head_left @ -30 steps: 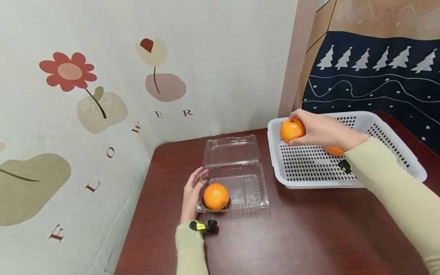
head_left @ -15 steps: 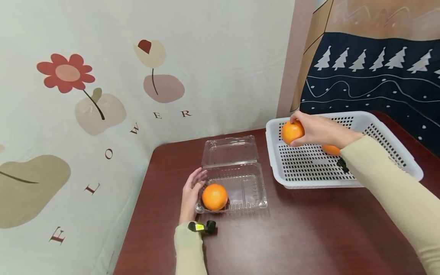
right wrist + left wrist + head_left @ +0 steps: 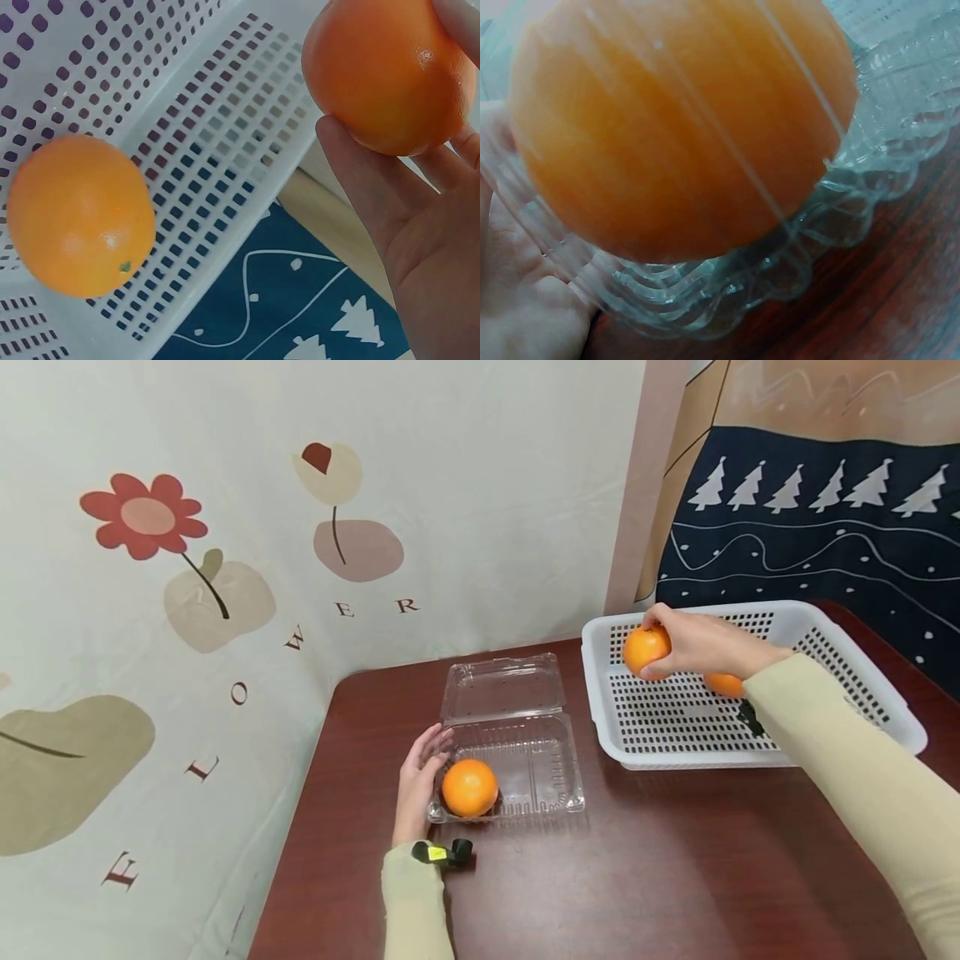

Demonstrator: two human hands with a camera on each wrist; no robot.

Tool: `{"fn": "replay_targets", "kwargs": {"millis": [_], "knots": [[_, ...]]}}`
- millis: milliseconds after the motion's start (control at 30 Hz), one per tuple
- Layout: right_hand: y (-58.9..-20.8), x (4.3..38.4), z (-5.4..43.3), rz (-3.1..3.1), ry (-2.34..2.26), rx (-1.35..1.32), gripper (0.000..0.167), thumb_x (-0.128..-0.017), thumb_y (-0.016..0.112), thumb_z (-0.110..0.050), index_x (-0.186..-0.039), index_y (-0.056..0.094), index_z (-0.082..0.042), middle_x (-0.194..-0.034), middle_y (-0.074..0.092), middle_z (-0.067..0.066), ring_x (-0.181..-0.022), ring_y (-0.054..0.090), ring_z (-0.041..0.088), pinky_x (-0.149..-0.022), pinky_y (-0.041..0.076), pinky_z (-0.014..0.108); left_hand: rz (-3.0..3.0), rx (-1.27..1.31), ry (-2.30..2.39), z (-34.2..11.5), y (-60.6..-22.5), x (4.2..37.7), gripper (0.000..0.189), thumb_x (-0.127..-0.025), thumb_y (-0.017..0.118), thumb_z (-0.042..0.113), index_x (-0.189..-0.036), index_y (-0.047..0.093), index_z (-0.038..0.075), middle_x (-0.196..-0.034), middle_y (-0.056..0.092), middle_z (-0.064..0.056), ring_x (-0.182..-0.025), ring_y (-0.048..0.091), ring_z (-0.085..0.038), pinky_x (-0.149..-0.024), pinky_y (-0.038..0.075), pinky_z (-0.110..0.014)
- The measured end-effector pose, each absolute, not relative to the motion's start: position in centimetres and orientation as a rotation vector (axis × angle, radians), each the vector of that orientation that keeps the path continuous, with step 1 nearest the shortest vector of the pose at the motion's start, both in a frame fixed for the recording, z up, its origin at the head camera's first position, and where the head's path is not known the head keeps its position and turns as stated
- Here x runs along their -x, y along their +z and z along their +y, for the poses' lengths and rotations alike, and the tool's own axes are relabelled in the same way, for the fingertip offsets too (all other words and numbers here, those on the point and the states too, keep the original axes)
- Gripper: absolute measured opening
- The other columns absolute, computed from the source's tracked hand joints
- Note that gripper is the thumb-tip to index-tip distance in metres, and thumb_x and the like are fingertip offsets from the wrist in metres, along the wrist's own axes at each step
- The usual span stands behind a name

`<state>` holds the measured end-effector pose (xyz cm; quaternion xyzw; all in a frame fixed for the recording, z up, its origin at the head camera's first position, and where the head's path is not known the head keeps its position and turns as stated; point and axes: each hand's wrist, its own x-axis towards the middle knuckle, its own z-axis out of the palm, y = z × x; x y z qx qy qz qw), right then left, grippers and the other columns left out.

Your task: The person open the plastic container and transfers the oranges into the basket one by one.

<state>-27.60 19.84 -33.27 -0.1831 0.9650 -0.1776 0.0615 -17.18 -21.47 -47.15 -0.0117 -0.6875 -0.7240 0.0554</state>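
My right hand (image 3: 701,643) grips an orange (image 3: 647,650) between thumb and fingers, over the left part of the white basket (image 3: 611,739). In the right wrist view, the held orange (image 3: 386,75) is partly covered by the fingers. A second orange (image 3: 81,216) lies in the basket, mostly hidden behind the wrist in the head view. My left hand (image 3: 417,781) rests with relaxed fingers along the left wall of a clear plastic clamshell box (image 3: 536,768). Another orange (image 3: 469,788) sits in the box's front left corner, seen through the clear wall in the left wrist view.
The box's lid (image 3: 504,687) lies folded back toward the wall. Dark red wooden table (image 3: 600,877) lies under everything. A fabric wall with printed flowers (image 3: 510,527) stands behind, and a dark tree-pattern cloth (image 3: 810,543) hangs behind the basket.
The right hand with its orange has shifted slightly to the right over the basket. The left hand, the box and the orange inside it have stayed in place.
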Motion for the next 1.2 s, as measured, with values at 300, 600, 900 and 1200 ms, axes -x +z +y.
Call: {"fn": "replay_targets", "kwargs": {"millis": [300, 600, 900, 1200], "knots": [[-34.2, 28.1, 20.5, 2.885, -0.591, 0.519, 0.074, -0.064, 0.072, -0.051, -0.118, 0.038, -0.015, -0.101, 0.052, 0.007, -0.079, 0.051, 0.024, -0.069, 0.043, 0.036, -2.079, 0.035, -2.193, -21.5, -47.4, 17.3, 0.043, -0.09, 0.044, 0.001, -0.131, 0.043, 0.012, -0.126, 0.051, -0.006, -0.117, 0.045, -0.02, -0.097, 0.036, -0.032], [-35.0, 28.5, 21.2, 2.862, -0.64, 0.492, 0.073, -0.066, 0.073, -0.048, -0.118, 0.038, -0.013, -0.104, 0.051, 0.01, -0.083, 0.049, 0.025, -0.072, 0.044, 0.038, -2.079, 0.043, -2.194, -21.6, -47.5, 17.4, 0.043, -0.09, 0.045, -0.001, -0.131, 0.043, 0.011, -0.125, 0.052, -0.005, -0.117, 0.046, -0.02, -0.094, 0.038, -0.025], [-36.0, 28.7, 21.2, 2.858, -0.695, 0.475, 0.072, -0.066, 0.074, -0.045, -0.118, 0.037, -0.013, -0.107, 0.05, 0.011, -0.084, 0.049, 0.027, -0.072, 0.043, 0.039, -2.086, 0.046, -2.179, -21.7, -47.5, 17.4, 0.043, -0.09, 0.044, 0.001, -0.131, 0.043, 0.013, -0.125, 0.052, -0.004, -0.116, 0.046, -0.018, -0.094, 0.038, -0.025], [-36.6, 28.9, 21.2, 2.836, -0.787, 0.436, 0.075, -0.067, 0.074, -0.044, -0.122, 0.034, -0.011, -0.108, 0.049, 0.014, -0.087, 0.048, 0.029, -0.076, 0.042, 0.042, -2.102, 0.036, -2.174, -21.8, -47.5, 17.3, 0.042, -0.09, 0.044, 0.001, -0.13, 0.044, 0.014, -0.124, 0.053, -0.002, -0.115, 0.047, -0.016, -0.094, 0.038, -0.025]]}}
